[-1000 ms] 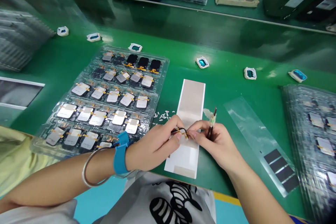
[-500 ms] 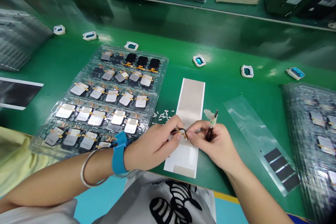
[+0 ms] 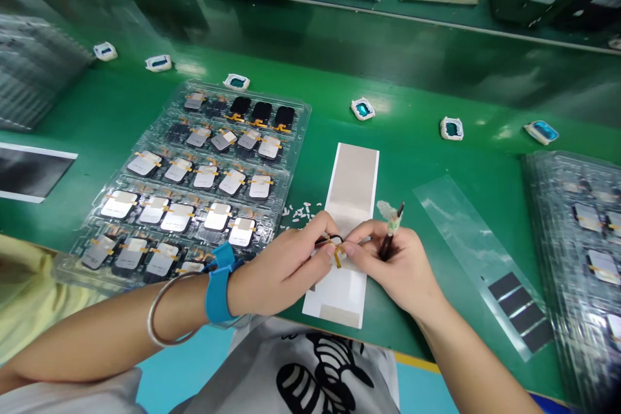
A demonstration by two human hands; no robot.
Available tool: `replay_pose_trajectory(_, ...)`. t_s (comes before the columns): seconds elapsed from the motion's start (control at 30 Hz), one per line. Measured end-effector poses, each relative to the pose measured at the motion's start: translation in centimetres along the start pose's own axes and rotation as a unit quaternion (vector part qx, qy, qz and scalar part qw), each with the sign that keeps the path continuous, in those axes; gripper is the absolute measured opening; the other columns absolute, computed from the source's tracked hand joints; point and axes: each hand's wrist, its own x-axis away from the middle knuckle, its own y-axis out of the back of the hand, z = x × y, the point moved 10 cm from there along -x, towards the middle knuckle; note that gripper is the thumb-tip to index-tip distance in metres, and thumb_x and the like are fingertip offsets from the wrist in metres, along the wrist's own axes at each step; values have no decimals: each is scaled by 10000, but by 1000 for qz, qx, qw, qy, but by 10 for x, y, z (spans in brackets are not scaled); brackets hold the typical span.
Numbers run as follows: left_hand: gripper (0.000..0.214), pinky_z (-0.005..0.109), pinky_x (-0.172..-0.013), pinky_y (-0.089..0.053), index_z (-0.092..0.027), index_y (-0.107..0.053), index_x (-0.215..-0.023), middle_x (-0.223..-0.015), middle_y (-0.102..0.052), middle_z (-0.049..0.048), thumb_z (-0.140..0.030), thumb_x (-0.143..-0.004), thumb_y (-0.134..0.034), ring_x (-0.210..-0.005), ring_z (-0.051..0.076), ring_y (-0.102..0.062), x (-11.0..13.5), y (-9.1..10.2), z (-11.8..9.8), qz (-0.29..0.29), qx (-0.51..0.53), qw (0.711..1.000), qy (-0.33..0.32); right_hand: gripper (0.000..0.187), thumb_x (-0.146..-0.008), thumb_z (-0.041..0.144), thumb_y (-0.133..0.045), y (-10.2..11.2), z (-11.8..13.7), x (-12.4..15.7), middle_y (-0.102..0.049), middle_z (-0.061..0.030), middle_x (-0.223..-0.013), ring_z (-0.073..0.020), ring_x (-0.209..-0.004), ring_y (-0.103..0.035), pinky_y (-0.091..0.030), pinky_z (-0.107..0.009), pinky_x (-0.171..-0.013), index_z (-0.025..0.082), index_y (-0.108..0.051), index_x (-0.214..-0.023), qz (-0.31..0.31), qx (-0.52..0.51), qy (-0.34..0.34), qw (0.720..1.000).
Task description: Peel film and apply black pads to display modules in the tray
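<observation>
My left hand [image 3: 286,268] and my right hand [image 3: 395,265] meet over a long white paper strip [image 3: 352,187] on the green table. Together they pinch a small black part with an orange flex tail [image 3: 336,248]. The left fingers close on the black body, and the right fingertips press its orange end. Tucked in my right hand are dark tweezers with a taped grip [image 3: 392,228], tip pointing up. A blue strap [image 3: 219,281] and a metal bangle circle my left wrist.
A clear tray [image 3: 160,142] of several silver and black parts lies left of the strip. A stack of trays [image 3: 577,259] stands at the right, a clear film with black pads [image 3: 490,272] beside it. Small blue-white cups [image 3: 362,108] dot the belt. White scraps [image 3: 301,212] lie near the strip.
The part's orange tail now hangs lower between my fingertips. Both hands stay in nearly the same place; the view has shifted slightly.
</observation>
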Motion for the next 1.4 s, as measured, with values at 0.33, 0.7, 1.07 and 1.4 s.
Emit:
replay_pose_trajectory(0.33,72,230,-538,-376,-216,-348,-961,-637,-455,-70,-271,-1006,-359,-566,101,-434,-3,-10,3,41,128,990,35,258,-735,370,-726,-2,-7,1,-269,112,-447,-36,-417,-198,-142,-198,-405,187,-550,-689,3,-32,-31,999)
replay_pose_trajectory(0.7,92,204,-479,-320,-226,-348,-942,-596,-400,-85,-279,-1005,-389,-525,90,-391,-4,-8,6,17,132,991,35,311,-754,449,-744,-2,-6,-2,-452,62,-543,-57,-466,-319,-235,-205,-430,186,-584,-705,-4,-58,-26,998)
replay_pose_trajectory(1.07,186,187,-395,-224,-220,-348,-881,-931,-679,2,-330,-1029,-366,-396,11,-294,-7,29,13,-162,262,951,37,393,-1008,388,-384,58,61,29,-585,-41,-859,-126,-796,-583,-481,-268,-689,212,-700,-856,-197,4,296,935)
replay_pose_trajectory(1.4,194,152,-368,-217,-197,-378,-827,-912,-694,20,-295,-989,-418,-348,-8,-330,-7,40,20,-207,398,892,51,77,-820,249,-720,60,26,5,-648,10,-871,-79,-695,-685,-584,-176,-694,206,-657,-830,-167,-174,135,961)
